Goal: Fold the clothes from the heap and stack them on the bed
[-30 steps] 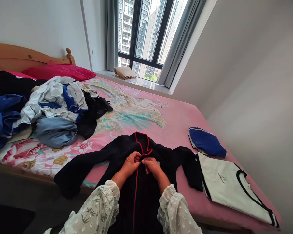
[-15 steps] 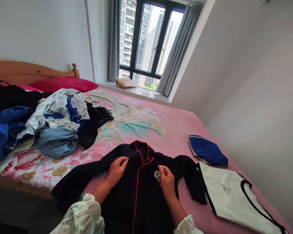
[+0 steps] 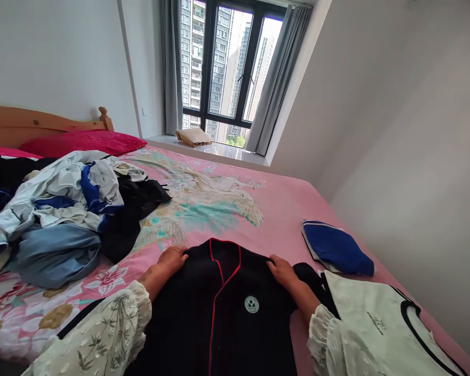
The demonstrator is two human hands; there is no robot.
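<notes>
A black jacket (image 3: pixel 184 318) with red piping down the front and a round pale badge lies spread on the bed before me. My left hand (image 3: pixel 173 259) is closed on its left shoulder seam, thumb on top. At the opposite shoulder, my right hand (image 3: pixel 282 270) grips the fabric in the same way, fingertips partly hidden. The jacket's sleeves run out to both sides, mostly covered by my forearms. To the right of my right forearm lies a folded white T-shirt (image 3: pixel 360 308) with black collar trim.
A folded blue garment (image 3: pixel 337 248) rests beyond the white shirt, near the right wall. On the left is a heap of loose clothes (image 3: pixel 74 183), with a red pillow (image 3: pixel 90 142) behind it. The pink patterned bedsheet (image 3: pixel 285 203) stretches toward the windowsill.
Both hands have gone from hovering over the jacket's chest to its shoulders and taken hold. The collar now lies flatter and more even. My view has shifted slightly right.
</notes>
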